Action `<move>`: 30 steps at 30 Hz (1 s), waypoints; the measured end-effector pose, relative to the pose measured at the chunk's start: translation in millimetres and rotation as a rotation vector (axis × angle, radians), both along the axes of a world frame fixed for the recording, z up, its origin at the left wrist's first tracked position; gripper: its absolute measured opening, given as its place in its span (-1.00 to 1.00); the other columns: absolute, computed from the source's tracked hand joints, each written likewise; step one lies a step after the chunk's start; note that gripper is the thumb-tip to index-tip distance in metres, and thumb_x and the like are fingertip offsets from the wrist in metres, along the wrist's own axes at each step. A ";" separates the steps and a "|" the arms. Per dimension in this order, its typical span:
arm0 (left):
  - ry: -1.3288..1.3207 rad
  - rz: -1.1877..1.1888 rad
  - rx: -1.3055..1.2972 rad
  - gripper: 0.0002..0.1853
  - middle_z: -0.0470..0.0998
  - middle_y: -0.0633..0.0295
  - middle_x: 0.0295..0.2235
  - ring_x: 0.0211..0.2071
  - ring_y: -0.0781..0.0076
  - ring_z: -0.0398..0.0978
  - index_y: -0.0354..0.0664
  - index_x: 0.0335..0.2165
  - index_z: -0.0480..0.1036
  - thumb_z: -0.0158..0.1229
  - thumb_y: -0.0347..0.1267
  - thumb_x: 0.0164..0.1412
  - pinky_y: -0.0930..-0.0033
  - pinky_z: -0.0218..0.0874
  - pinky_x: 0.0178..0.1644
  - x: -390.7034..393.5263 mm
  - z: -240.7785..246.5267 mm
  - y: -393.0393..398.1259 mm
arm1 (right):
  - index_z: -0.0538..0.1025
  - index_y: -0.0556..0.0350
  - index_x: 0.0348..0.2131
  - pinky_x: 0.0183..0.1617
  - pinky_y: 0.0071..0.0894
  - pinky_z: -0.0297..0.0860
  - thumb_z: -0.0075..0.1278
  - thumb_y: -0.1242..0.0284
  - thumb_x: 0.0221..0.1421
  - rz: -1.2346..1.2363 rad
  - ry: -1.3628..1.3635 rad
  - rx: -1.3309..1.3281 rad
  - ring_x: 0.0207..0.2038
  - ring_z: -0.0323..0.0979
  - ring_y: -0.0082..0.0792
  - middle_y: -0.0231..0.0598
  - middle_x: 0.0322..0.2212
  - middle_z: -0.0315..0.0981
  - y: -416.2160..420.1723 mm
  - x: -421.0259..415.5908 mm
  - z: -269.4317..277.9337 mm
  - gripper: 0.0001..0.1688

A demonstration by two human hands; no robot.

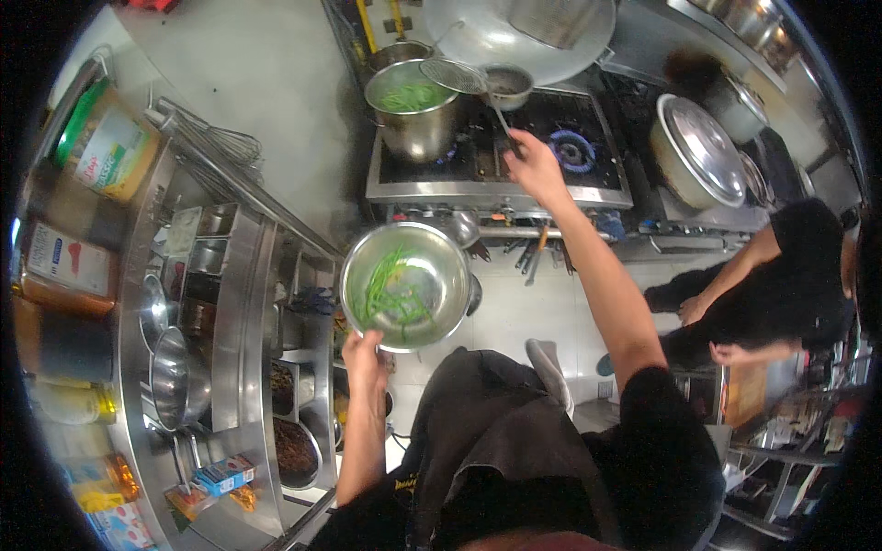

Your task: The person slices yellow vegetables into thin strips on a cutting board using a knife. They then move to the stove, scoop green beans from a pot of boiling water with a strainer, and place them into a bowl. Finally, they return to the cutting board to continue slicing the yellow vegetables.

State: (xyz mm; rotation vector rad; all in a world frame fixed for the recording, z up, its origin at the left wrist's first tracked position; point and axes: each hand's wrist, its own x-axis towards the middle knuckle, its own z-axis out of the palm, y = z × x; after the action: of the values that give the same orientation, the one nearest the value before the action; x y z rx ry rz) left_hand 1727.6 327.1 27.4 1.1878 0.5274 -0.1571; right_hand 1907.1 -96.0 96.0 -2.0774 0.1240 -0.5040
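My left hand (365, 355) grips the near rim of a stainless steel mixing bowl (441, 258), tilted in front of me. Long green beans (387, 284) lie loose in its left and lower part. My right hand (534, 165) is closed around the handle of a round wire skimmer (451, 74), reaching out over the stove. The skimmer's mesh head overlaps the right rim of a tall metal stockpot (417, 134) in this view; whether they touch I cannot tell. More green beans (413, 98) fill the top of that pot.
A blue flame burns on the right burner (572, 150) of the gas stove (493, 187). Behind are a small pot (511, 96) and a large wok (455, 27). Rightward sits a lidded oval pot (703, 151); another person (792, 289) stands nearby. Steel shelving (241, 330) with jars runs along my left.
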 end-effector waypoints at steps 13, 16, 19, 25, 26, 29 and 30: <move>0.076 0.533 -0.120 -0.76 0.52 0.26 -0.27 -0.21 0.25 0.51 -0.12 -0.20 0.43 0.12 -0.52 0.09 -0.12 0.38 -0.18 -66.4 8.6 -2.3 | 0.57 0.24 0.06 0.17 0.03 0.44 0.06 0.49 -0.01 0.252 0.342 -0.615 0.05 0.53 0.20 0.31 -0.08 0.56 36.3 281.7 -6.1 -0.42; 0.166 0.731 -0.141 -0.68 0.50 0.22 -0.23 -0.16 0.19 0.49 -0.14 -0.16 0.43 0.11 -0.54 0.04 -0.15 0.36 -0.14 -80.3 -8.0 -10.2 | 0.58 0.18 0.09 0.20 -0.03 0.42 -0.03 0.62 -0.09 0.425 0.316 -0.775 0.06 0.53 0.14 0.28 -0.06 0.56 26.1 254.7 38.1 -0.34; 0.128 0.737 -0.193 -0.66 0.46 0.18 -0.19 -0.11 0.12 0.48 -0.21 -0.16 0.41 0.09 -0.55 0.00 -0.22 0.39 -0.06 -78.5 -23.9 -11.8 | 0.53 0.21 0.14 0.22 0.00 0.40 -0.10 0.69 -0.10 0.414 0.084 -0.786 0.05 0.53 0.15 0.24 -0.06 0.57 -5.8 220.2 67.3 -0.27; 0.030 0.701 -0.300 -0.74 0.46 0.10 -0.17 -0.14 0.07 0.51 -0.24 -0.18 0.40 0.02 -0.55 0.09 -0.19 0.44 0.02 -34.0 -36.1 -16.0 | 0.52 0.19 0.11 0.05 0.13 0.52 -0.02 0.61 0.07 0.351 0.152 -1.008 -0.02 0.56 0.23 0.36 -0.13 0.56 -3.0 272.4 47.9 -0.44; 0.075 0.687 -0.267 -0.77 0.47 0.13 -0.20 -0.14 0.08 0.53 -0.23 -0.18 0.40 0.00 -0.55 0.15 -0.22 0.45 0.00 -27.2 -28.3 -18.0 | 0.56 0.25 -0.03 -0.09 0.14 0.57 -0.01 0.57 0.11 0.368 0.064 -1.060 -0.12 0.62 0.20 0.37 -0.16 0.57 -4.2 281.0 41.9 -0.59; 0.036 0.664 -0.282 -0.78 0.49 0.15 -0.22 -0.13 0.10 0.55 -0.21 -0.18 0.41 0.01 -0.56 0.16 -0.20 0.48 -0.02 -14.3 -25.1 -18.4 | 0.59 0.30 -0.20 -0.22 0.05 0.61 -0.02 0.55 0.15 0.443 0.180 -1.238 -0.27 0.67 0.08 0.23 -0.26 0.62 -4.0 307.2 38.9 -0.75; 0.034 0.659 -0.273 -0.76 0.51 0.17 -0.24 -0.14 0.11 0.55 -0.21 -0.19 0.41 0.02 -0.58 0.12 -0.21 0.48 -0.01 -17.6 -23.7 -16.2 | 0.59 0.36 -0.23 -0.28 0.02 0.60 -0.03 0.58 0.15 0.465 0.360 -1.181 -0.34 0.66 0.05 0.20 -0.34 0.62 13.5 305.7 52.7 -0.77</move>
State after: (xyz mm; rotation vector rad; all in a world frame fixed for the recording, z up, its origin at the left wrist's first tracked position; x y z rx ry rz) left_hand 1710.0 310.8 3.6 0.7013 0.8712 0.3082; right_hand 2212.8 -82.5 148.7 -3.1894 -0.5752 0.1778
